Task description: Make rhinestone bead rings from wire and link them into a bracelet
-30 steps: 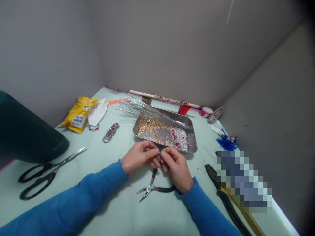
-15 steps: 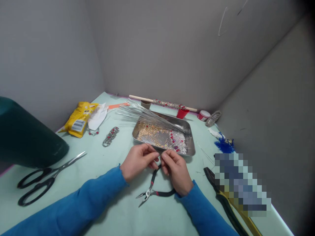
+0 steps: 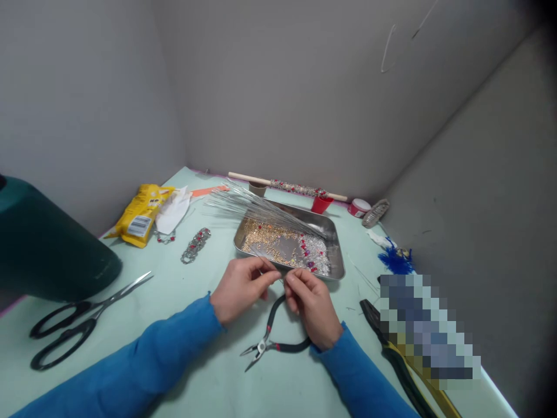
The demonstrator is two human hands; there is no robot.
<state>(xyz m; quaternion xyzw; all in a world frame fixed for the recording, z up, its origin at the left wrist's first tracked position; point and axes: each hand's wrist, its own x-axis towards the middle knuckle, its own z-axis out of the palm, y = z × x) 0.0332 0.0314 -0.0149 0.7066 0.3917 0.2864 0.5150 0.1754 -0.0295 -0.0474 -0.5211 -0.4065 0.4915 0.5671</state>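
My left hand and my right hand meet over the pale green table, fingertips pinched together on a thin piece of wire with a tiny bead between them. Just beyond them stands a steel tray holding gold, clear and red beads, with a bundle of thin silver wires lying across its far left corner. Small black-handled pliers lie on the table under my right wrist. Both sleeves are blue.
Large black scissors lie at the left beside a dark green object. A yellow packet, a beaded strip, a beaded stick, a red cup and blue feathers sit around. Yellow-handled pliers lie right.
My hands have stayed pinched together with only slight finger movement. The view has shifted a little, so the tray and hands sit slightly lower and nearer.
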